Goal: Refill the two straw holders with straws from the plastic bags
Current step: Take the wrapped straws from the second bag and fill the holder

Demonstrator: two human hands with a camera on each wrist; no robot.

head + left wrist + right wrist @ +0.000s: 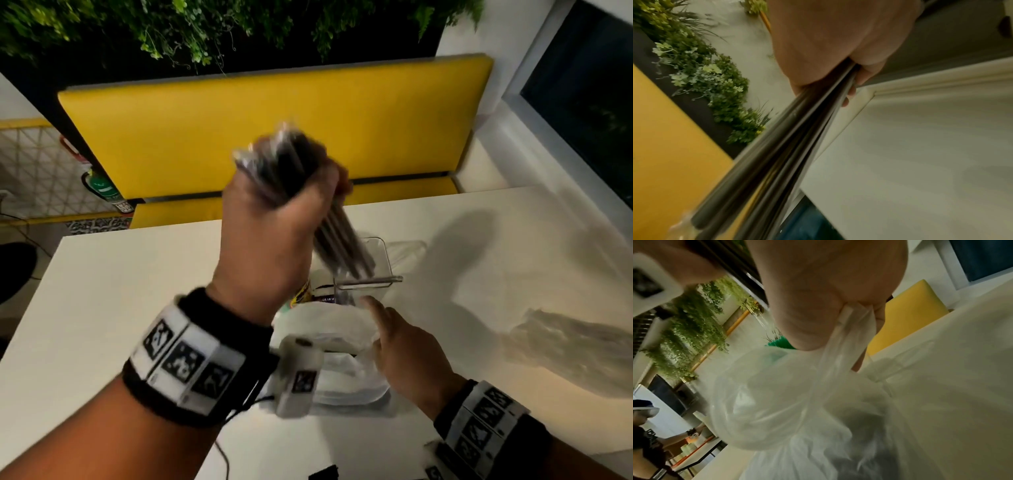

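My left hand (284,212) grips a bundle of dark straws (342,246) in clear wrapping, raised above the table and tilted. Their lower ends reach into a clear straw holder (380,253). The left wrist view shows the same hand (838,40) wrapped round the straws (787,146). My right hand (380,329) holds the rim of a white plastic bag (329,329) just in front of the holder. In the right wrist view its fingers (818,296) pinch a strip of that bag (797,410). Something with a yellow and black label (303,294) sits beside the holder, mostly hidden.
A crumpled clear plastic bag (575,353) lies on the white table (102,308) at the right. A yellow bench (274,120) runs along the far edge, with hanging plants above. Green straw tips (779,343) show behind the bag. A person (645,443) stands far off.
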